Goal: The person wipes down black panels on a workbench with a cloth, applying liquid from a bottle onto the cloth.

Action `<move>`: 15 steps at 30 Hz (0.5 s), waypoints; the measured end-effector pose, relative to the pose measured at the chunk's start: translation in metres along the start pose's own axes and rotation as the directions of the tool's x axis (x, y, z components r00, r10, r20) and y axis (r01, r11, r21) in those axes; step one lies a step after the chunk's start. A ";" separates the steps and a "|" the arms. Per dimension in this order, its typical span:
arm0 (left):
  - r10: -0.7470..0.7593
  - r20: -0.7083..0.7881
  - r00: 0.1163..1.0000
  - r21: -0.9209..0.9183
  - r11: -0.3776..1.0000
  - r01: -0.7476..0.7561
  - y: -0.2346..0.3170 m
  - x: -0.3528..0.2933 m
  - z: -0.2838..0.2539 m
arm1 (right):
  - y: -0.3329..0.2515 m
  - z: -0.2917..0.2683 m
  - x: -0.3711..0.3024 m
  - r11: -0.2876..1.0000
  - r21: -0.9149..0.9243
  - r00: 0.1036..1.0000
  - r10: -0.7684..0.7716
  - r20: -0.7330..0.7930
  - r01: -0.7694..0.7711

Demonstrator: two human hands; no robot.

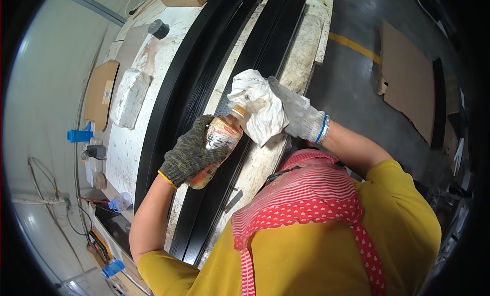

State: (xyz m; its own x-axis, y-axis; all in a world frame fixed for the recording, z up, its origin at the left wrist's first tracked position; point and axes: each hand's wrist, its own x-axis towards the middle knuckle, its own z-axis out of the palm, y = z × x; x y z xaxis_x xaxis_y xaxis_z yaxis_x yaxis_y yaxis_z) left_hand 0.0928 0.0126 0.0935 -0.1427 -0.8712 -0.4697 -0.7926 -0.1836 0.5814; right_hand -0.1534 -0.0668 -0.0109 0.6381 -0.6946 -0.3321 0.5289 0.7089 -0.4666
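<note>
My left hand [191, 155], in a dark grey knit glove, is wrapped round a plastic bottle [223, 135] with a printed label. The bottle leans to the upper right, and its yellowish cap [238, 111] is close to a white cloth [263, 109]. My right hand [297, 109], in a pale grey glove with a blue cuff, grips that crumpled cloth, which bears a small dark stain. Whether cap and cloth touch, I cannot tell. Beneath both hands, long black strips [245, 66] with a wood-grain look lie along the white, stained workbench [311, 56].
Left of the strips lie a white wrapped block [131, 98], a dark round container [158, 29] and a brown board [101, 94]. A blue object [80, 136] sits at the bench's left side. Flat cardboard [408, 76] lies on the grey floor at right, beyond a yellow line [354, 47].
</note>
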 end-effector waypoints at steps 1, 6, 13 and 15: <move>-0.042 0.001 0.999 -0.025 0.999 0.042 0.000 -0.001 0.000 | 0.002 0.004 0.001 1.000 -0.008 1.000 0.000 0.004 0.000; -0.066 -0.032 0.997 0.152 0.986 0.070 -0.007 -0.014 0.003 | 0.011 0.029 0.008 0.970 0.177 0.982 0.180 -0.052 -0.169; 0.167 -0.331 0.929 -0.260 0.930 -0.260 -0.052 -0.040 -0.026 | 0.025 0.071 0.045 0.964 0.229 0.978 0.094 0.189 -0.137; 0.161 -0.487 0.859 -0.339 0.871 -0.356 -0.079 -0.038 -0.036 | 0.032 0.081 0.064 0.952 0.252 0.983 0.151 0.108 -0.174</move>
State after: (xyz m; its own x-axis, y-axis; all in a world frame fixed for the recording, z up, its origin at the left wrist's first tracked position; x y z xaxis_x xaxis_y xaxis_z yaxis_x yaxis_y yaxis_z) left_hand 0.1823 0.0442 0.0891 0.0381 -0.9992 0.0137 -0.4385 -0.0044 0.8987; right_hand -0.0505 -0.0786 0.0193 0.7672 -0.5624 -0.3084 0.5336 0.8264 -0.1798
